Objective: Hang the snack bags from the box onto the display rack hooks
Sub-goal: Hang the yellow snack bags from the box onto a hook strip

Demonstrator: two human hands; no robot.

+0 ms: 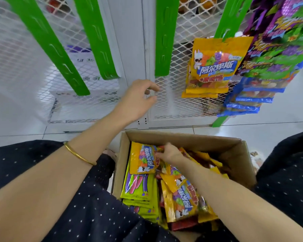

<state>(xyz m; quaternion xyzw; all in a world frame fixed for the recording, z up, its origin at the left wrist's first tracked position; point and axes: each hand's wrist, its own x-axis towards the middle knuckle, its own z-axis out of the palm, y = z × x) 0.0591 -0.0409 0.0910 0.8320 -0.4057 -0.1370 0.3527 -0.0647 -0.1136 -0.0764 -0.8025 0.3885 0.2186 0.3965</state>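
White mesh display rack (182,95) behind, three green hook strips (93,37) bare, yellow snack bags (215,67) hung on a fourth; cardboard box (234,154) on the floor nearly full, right hand (170,152) pinching a yellow bag (142,159) at its far left corner, left hand (135,100) loosely curled and empty.

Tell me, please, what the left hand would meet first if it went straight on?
Probably the white mesh beside the post, just beyond the fingertips of the left hand; depth is unclear, so it may be almost touching. The right hand grips a yellow bag in the box.
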